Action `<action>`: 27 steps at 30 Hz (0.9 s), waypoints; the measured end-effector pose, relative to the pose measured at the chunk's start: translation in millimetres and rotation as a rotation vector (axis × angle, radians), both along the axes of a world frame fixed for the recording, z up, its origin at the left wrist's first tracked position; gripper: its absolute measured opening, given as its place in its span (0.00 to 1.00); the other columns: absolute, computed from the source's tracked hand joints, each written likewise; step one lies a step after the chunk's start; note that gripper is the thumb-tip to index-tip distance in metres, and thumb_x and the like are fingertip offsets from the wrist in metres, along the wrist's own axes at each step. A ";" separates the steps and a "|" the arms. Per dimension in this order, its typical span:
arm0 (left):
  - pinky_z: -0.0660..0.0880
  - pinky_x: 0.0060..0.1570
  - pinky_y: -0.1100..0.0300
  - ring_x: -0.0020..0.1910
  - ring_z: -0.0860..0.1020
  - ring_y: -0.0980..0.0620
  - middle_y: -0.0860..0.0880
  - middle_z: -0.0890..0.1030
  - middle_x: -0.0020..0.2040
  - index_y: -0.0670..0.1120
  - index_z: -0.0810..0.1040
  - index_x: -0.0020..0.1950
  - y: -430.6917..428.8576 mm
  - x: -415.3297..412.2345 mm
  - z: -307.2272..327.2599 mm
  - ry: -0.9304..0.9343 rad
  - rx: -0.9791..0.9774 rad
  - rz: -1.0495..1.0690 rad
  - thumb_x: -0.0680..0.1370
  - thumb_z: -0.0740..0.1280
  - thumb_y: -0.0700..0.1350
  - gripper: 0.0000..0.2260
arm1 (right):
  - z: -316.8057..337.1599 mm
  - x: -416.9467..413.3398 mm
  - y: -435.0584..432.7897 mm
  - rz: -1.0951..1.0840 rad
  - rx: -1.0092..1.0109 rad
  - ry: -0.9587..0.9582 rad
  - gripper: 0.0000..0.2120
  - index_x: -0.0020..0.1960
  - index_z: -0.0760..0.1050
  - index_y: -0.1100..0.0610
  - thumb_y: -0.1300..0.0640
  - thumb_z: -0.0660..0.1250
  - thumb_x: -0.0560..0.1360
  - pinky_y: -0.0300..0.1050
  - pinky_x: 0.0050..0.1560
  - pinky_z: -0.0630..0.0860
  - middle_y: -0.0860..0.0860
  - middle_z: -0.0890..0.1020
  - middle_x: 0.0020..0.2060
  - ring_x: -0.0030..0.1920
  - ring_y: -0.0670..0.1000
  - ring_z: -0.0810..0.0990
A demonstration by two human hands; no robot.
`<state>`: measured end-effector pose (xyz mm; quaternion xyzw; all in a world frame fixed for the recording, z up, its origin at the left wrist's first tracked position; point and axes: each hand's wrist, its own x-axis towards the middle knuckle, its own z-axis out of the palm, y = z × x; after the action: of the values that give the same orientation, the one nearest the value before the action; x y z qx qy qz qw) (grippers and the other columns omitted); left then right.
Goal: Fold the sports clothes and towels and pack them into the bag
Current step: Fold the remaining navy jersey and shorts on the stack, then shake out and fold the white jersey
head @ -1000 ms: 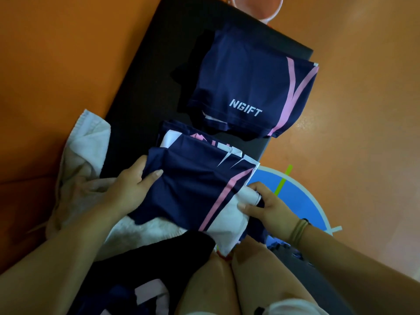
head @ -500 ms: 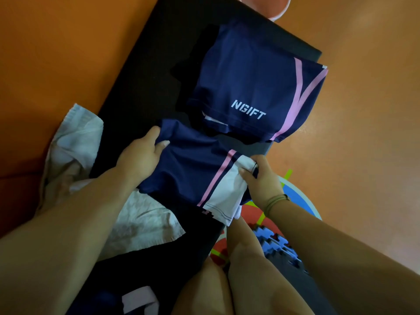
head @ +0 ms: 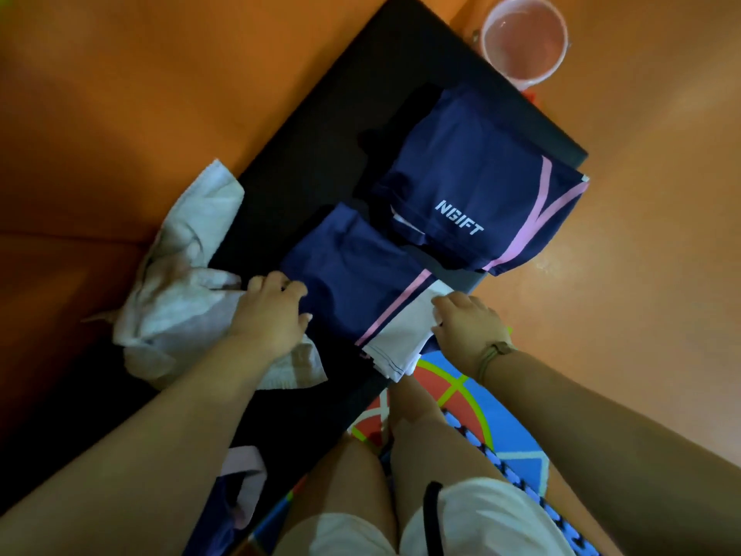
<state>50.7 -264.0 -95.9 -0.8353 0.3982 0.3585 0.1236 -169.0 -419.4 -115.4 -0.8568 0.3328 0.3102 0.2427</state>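
1. Fingers [head: 280, 280] of the left hand [head: 272, 315] are curled over the left edge of the folded navy garment [head: 353, 282], with the thumb on top of the cloth. From my end it reads as a grip.
2. Right hand [head: 471, 325]: fingertips [head: 439, 305] are bent down onto the garment's white panel at its right edge, pinching it. There is an olive wristband [head: 497, 350] on that wrist.
3. The folded navy garment lies flat on the black mat [head: 312, 154], between the two hands. A pink stripe runs beside the white panel. The near right corner hangs past the mat's edge.
4. The NGIFT garment [head: 481, 186], also navy and folded, lies on the same mat just beyond the first. I can't tell whether their edges touch or overlap.
5. The white towel [head: 184, 282] is crumpled at the mat's left edge, partly on the mat and partly on the orange floor [head: 641, 234]. The left forearm crosses over its near end.
6. A navy-and-pink cloth [head: 236, 491] sits low in view, bunched beside the left forearm. It is too dark for me to read more.
7. A pink bucket [head: 523, 46] stands on the floor past the mat's far end.
8. A colourful play mat [head: 505, 431] lies to the right of the black mat, under the person's legs.
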 end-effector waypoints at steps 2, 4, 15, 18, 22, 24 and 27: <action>0.68 0.60 0.51 0.64 0.66 0.43 0.46 0.69 0.65 0.49 0.69 0.67 11.0 -10.1 19.5 0.026 0.020 0.064 0.79 0.61 0.52 0.18 | 12.7 4.0 -2.5 0.086 -0.009 0.065 0.19 0.66 0.67 0.55 0.50 0.61 0.77 0.50 0.58 0.69 0.55 0.72 0.62 0.63 0.59 0.70; 0.69 0.59 0.51 0.62 0.69 0.44 0.47 0.71 0.62 0.49 0.70 0.65 27.3 -17.6 36.8 0.035 0.002 0.090 0.79 0.61 0.52 0.16 | 24.3 9.9 -2.4 0.164 -0.018 0.091 0.18 0.64 0.69 0.55 0.48 0.61 0.77 0.49 0.55 0.70 0.54 0.74 0.59 0.60 0.59 0.73; 0.75 0.51 0.53 0.53 0.75 0.48 0.47 0.75 0.58 0.48 0.72 0.62 164.9 -42.4 95.4 0.167 -0.087 0.511 0.79 0.63 0.53 0.15 | 95.1 67.4 60.1 0.546 -0.033 0.127 0.20 0.67 0.66 0.54 0.47 0.60 0.78 0.49 0.57 0.73 0.54 0.74 0.63 0.62 0.57 0.74; 0.74 0.50 0.55 0.54 0.75 0.48 0.48 0.74 0.59 0.48 0.70 0.64 215.1 -51.0 106.8 0.187 -0.114 0.565 0.79 0.62 0.53 0.16 | 116.5 86.9 107.8 0.598 -0.041 0.094 0.19 0.66 0.67 0.54 0.47 0.60 0.78 0.49 0.55 0.73 0.55 0.75 0.60 0.59 0.58 0.75; 0.71 0.46 0.55 0.51 0.75 0.47 0.47 0.76 0.57 0.49 0.71 0.57 293.5 -53.8 111.5 0.145 -0.129 0.500 0.79 0.61 0.53 0.10 | 133.6 103.5 192.7 0.721 -0.142 0.068 0.19 0.66 0.68 0.53 0.46 0.60 0.78 0.49 0.53 0.75 0.53 0.75 0.59 0.58 0.57 0.75; 0.70 0.43 0.56 0.50 0.75 0.47 0.48 0.76 0.55 0.50 0.70 0.52 334.0 -51.7 116.2 0.116 -0.134 0.475 0.79 0.61 0.53 0.08 | 137.9 108.2 240.0 0.770 -0.137 0.068 0.20 0.67 0.67 0.53 0.46 0.60 0.78 0.49 0.55 0.75 0.53 0.74 0.61 0.59 0.57 0.75; 0.72 0.49 0.54 0.53 0.75 0.47 0.48 0.76 0.56 0.49 0.72 0.60 399.2 -51.6 126.0 0.090 -0.139 0.535 0.79 0.61 0.54 0.13 | 143.6 115.5 310.5 0.836 -0.065 0.100 0.22 0.70 0.64 0.51 0.46 0.60 0.78 0.49 0.56 0.73 0.54 0.72 0.64 0.61 0.57 0.75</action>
<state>-1.0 135.2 30.1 -0.9004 0.1921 0.3871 -0.0507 -53.5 -108.9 28.2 -0.9092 -0.0225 0.4125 0.0526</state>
